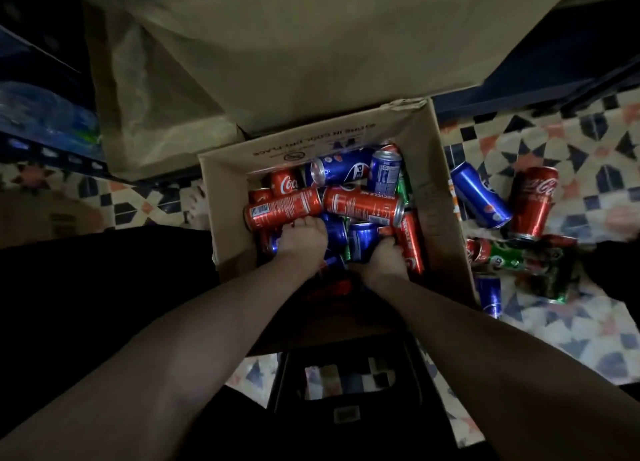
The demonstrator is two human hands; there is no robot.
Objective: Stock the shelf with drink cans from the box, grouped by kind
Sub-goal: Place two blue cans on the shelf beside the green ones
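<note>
An open cardboard box [440, 197] on the tiled floor holds a jumble of red Coca-Cola cans [362, 206], blue Pepsi cans [341, 167] and a few green cans [403, 186]. Both my hands reach down into it. My left hand [303, 240] rests among the cans under a lying red can [282, 209], fingers curled onto a blue can [334, 233]. My right hand [382, 256] wraps around an upright blue Pepsi can [362, 240].
Loose cans lie on the floor right of the box: a blue can [479, 195], a red can [533, 202], a green can [505, 258]. A large box flap [311, 44] rises behind. Dark shelving [45, 79] stands at left. A dark stool [346, 391] sits below me.
</note>
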